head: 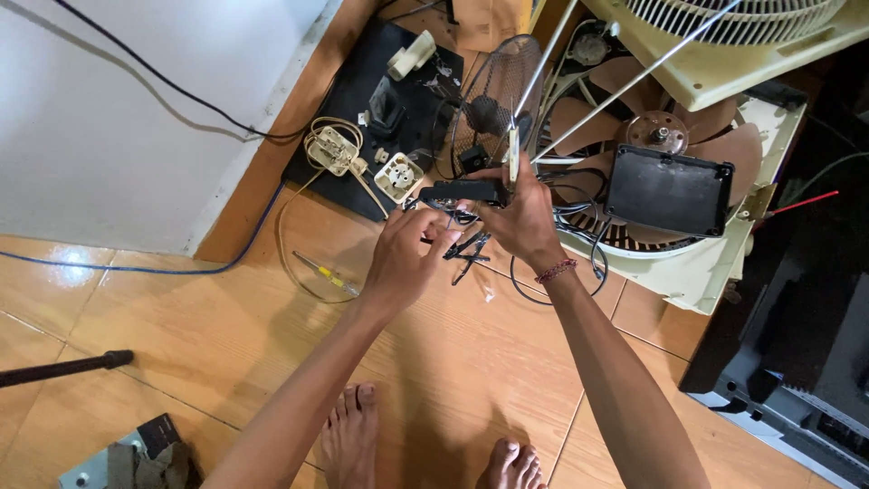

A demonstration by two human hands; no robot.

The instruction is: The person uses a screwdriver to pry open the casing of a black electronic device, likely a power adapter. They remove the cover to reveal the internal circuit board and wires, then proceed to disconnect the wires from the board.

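Head view: the right hand (523,220) is clamped on a small black electrical part (466,191) held above the tiled floor (471,380), while the left hand (409,256) pinches the black wires (466,246) dangling beneath it. Judged risk: tugging could tear those thin leads loose, or snag them on the dismantled cream fan housing (697,272) just beside.

Both bare arms reach forward and meet in the middle. The left hand (405,258) is curled, with its fingertips pinched together. The right hand (523,217) is closed in a grip, thumb on top. A red string bracelet (556,270) sits on the right wrist.
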